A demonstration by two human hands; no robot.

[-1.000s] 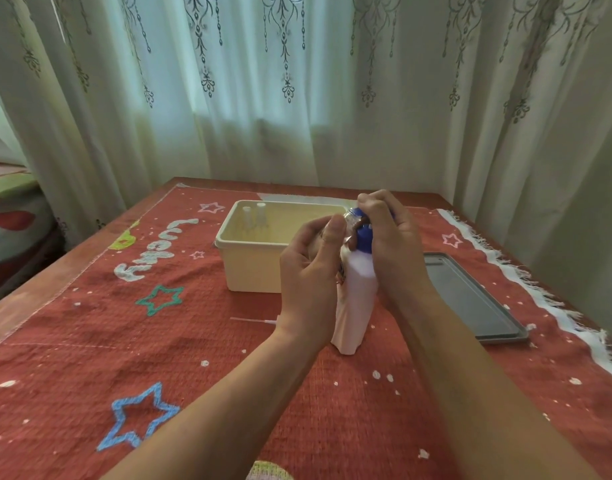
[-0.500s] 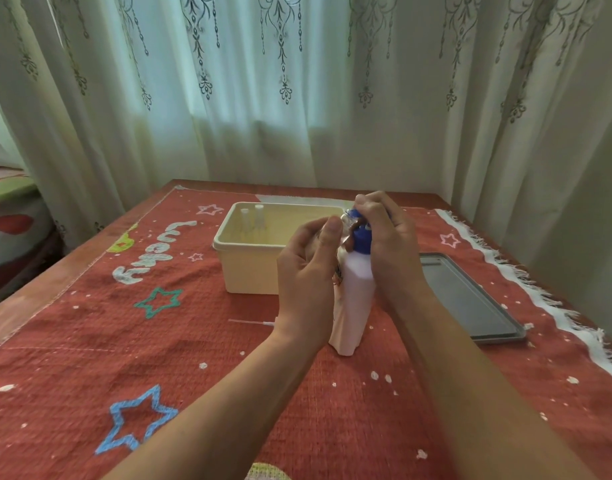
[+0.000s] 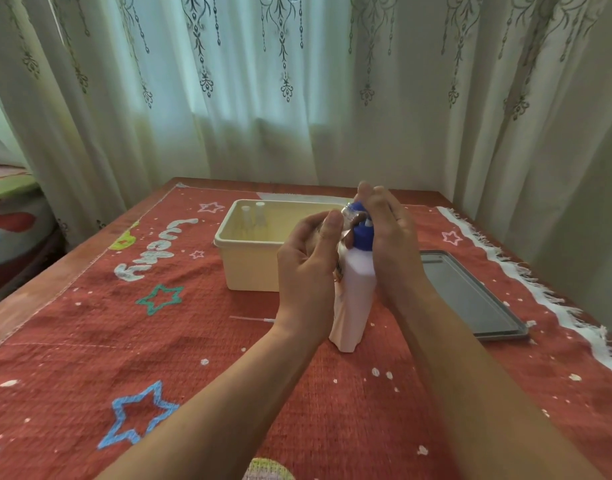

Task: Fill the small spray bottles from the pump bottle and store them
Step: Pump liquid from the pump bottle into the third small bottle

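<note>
A tall white pump bottle (image 3: 354,299) with a blue pump head stands upright on the red cloth at the table's middle. My right hand (image 3: 389,237) is wrapped over the blue pump head from the right. My left hand (image 3: 308,261) holds a small clear spray bottle (image 3: 349,212) tilted with its mouth at the pump's nozzle; most of that bottle is hidden by my fingers. Two small spray bottles (image 3: 253,216) stand in the far left corner of the cream plastic tub (image 3: 249,268) behind my hands.
A grey metal tray (image 3: 470,299) lies flat to the right of the pump bottle. A thin white sprayer tube (image 3: 250,319) lies on the cloth left of my left wrist. Curtains hang behind the table's far edge; a fringed cloth border runs along the right.
Both hands have stayed at the pump head. My right hand has shifted slightly on the blue pump; the small bottle remains at the nozzle.
</note>
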